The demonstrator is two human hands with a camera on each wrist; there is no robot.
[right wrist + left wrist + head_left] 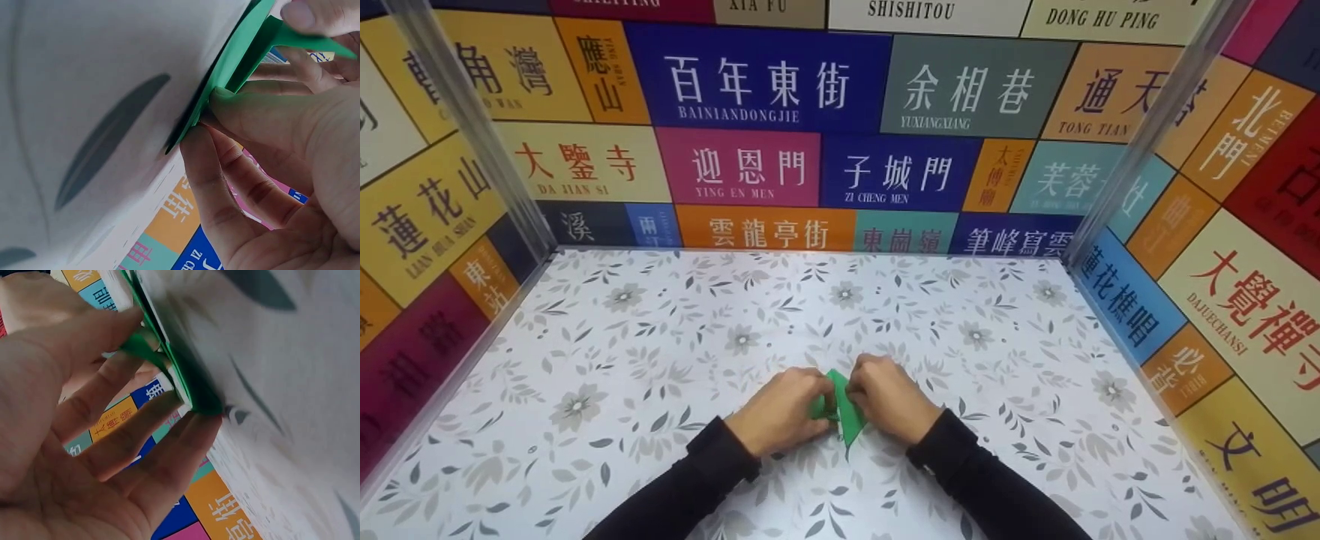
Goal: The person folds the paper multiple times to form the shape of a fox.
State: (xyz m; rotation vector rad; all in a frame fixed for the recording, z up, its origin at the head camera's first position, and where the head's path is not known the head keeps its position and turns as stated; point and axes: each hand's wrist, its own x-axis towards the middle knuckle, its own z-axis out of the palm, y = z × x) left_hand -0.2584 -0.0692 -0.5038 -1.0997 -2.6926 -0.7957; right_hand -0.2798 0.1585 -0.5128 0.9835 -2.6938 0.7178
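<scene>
A small piece of folded green paper (849, 414) lies low on the flowered tabletop, between the two hands in the head view. My left hand (784, 409) pinches a raised flap at the paper's left side; in the left wrist view the green flap (143, 349) runs between thumb and fingers, while other fingertips touch the lower edge. On the opposite side, my right hand (891, 396) holds the paper. The right wrist view shows its thumb and forefinger pinching an edge of the green paper (239, 48) near a pointed corner. Fingers partly cover the folds.
The white tabletop (697, 300) carries a grey leaf-and-flower print. Colourful sign-printed panels (765, 82) stand at the back and both sides. Clear upright strips (472, 127) run up the corners. Black sleeves (682, 480) cover both forearms.
</scene>
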